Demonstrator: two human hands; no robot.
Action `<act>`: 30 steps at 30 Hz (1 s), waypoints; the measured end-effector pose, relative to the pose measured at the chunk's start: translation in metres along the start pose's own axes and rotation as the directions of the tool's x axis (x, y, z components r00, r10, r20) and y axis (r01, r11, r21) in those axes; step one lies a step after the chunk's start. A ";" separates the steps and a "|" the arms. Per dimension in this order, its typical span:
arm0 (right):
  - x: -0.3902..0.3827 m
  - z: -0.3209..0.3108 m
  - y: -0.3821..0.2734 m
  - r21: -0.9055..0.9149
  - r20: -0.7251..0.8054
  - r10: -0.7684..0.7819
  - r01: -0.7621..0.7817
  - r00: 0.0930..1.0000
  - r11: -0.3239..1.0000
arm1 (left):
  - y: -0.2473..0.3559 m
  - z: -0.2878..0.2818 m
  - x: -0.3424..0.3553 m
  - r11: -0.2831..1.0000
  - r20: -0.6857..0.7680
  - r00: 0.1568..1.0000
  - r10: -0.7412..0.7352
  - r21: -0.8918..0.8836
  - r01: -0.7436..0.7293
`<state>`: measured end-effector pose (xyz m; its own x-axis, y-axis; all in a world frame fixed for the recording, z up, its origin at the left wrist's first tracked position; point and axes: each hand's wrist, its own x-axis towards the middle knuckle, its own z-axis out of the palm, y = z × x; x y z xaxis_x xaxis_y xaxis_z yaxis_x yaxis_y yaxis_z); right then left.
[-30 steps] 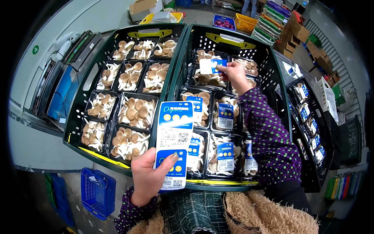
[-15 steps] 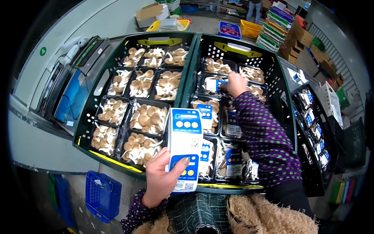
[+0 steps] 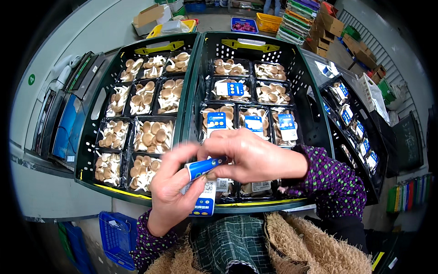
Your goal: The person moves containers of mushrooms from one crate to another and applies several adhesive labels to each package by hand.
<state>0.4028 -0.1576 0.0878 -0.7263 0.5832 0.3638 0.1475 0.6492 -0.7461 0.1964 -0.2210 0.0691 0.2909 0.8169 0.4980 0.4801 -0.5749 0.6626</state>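
My left hand (image 3: 171, 194) holds a strip of blue-and-white labels (image 3: 204, 206) with its thumb and fingers, its index finger blurred. Right beside it, my right hand (image 3: 258, 155) pinches the upper edge of the strip, where a blue label (image 3: 200, 168) curls up. Both hands hover over the near part of the right green crate (image 3: 315, 123). In that crate lie film-wrapped black trays of brown-capped mushrooms. One far tray carries a label (image 3: 230, 89), as do those in the middle row; a tray (image 3: 273, 92) to its right has none. My hands partly hide the nearest trays.
A left green crate (image 3: 86, 150) of unlabelled mushroom trays stands against the right one. To the right sits a black crate (image 3: 335, 132) with labelled packs. A blue basket (image 3: 116, 239) is on the floor at lower left; stacked crates (image 3: 296, 20) rise at the back.
My right hand has come back from the far tray to the label strip at my left hand. A label now lies fully visible on that tray. The view has shifted.
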 end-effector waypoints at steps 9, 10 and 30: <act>0.015 -0.069 0.020 0.151 -0.376 0.241 -0.198 0.895 0.969 | -0.011 0.018 -0.021 0.943 0.090 0.961 -0.261 -0.190 0.274; 0.009 -0.104 0.038 0.264 -0.456 0.414 -0.324 0.788 0.908 | -0.010 0.021 -0.020 0.933 0.134 0.953 -0.271 -0.206 0.294; -0.026 -0.141 0.166 -0.446 -0.428 0.778 -0.856 0.460 0.261 | -0.014 0.020 -0.004 0.926 0.193 0.956 -0.222 -0.263 0.269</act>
<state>0.5413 0.0041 0.0328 0.0677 0.9824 -0.1741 0.9598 -0.1118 -0.2575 0.2051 -0.2154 0.0466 0.3312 0.9175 0.2203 0.3052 -0.3251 0.8951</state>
